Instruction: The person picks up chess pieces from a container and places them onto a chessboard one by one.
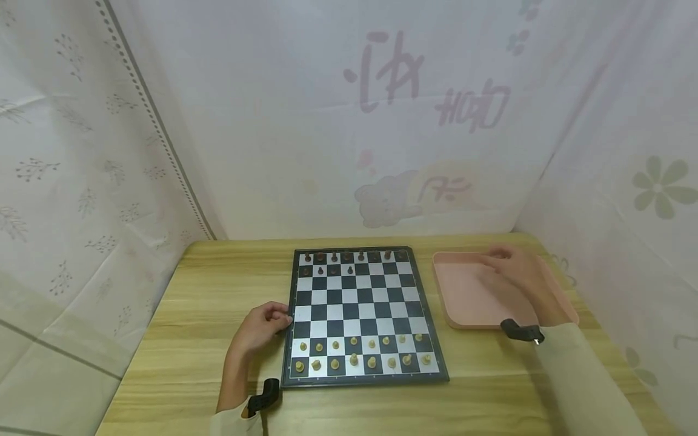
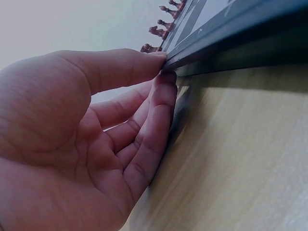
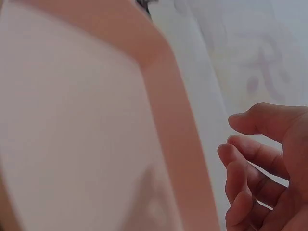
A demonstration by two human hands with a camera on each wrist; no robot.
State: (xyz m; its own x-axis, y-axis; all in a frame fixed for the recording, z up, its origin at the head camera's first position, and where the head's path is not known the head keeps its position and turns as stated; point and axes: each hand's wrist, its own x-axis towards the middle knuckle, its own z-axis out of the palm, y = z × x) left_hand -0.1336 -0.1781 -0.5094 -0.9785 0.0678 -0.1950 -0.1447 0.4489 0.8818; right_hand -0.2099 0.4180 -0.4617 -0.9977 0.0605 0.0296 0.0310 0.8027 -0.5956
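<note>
A black-and-white chessboard lies on the table. Light chess pieces fill its two near rows. Dark reddish chess pieces stand along the far row, with several dark pawns on the left part of the row before it. My left hand pinches the board's left edge; in the left wrist view the thumb meets the rim from above and a fingertip touches from below. Over the far right part of a pink tray, my right hand hovers with loosely bent fingers, holding nothing.
The wooden table carries the board in the middle and the tray at the right. Patterned white cloth hangs behind and at both sides. A black wrist strap mount sits on each wrist.
</note>
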